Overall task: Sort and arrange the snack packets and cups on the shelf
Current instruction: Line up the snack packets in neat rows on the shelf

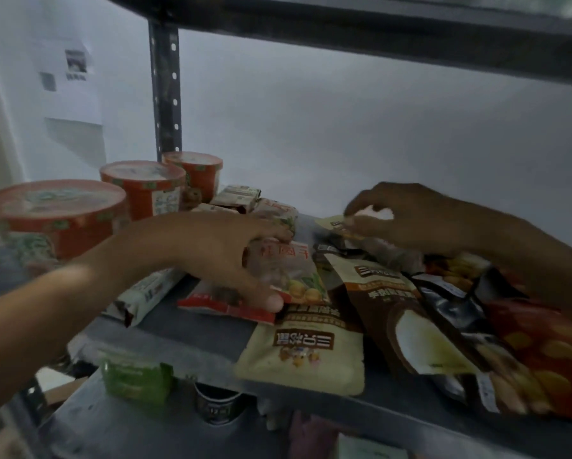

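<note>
Three orange noodle cups (56,217) stand in a row at the shelf's left, running to the back. My left hand (218,253) grips a clear snack packet with red print (288,273) at mid-shelf, thumb under it and fingers over its top. My right hand (420,220) pinches the top edge of a small yellow packet (331,223) further back. A cream pouch (304,352), a brown pouch (400,313) and a red chip bag (542,346) lie overlapping along the front right.
The grey metal shelf (185,326) has a perforated upright (165,94) at the back left and a board overhead. A long white packet (145,293), a flat red packet (225,306) and small wrapped packets (241,197) lie about. A green pack (135,376) sits at the front edge.
</note>
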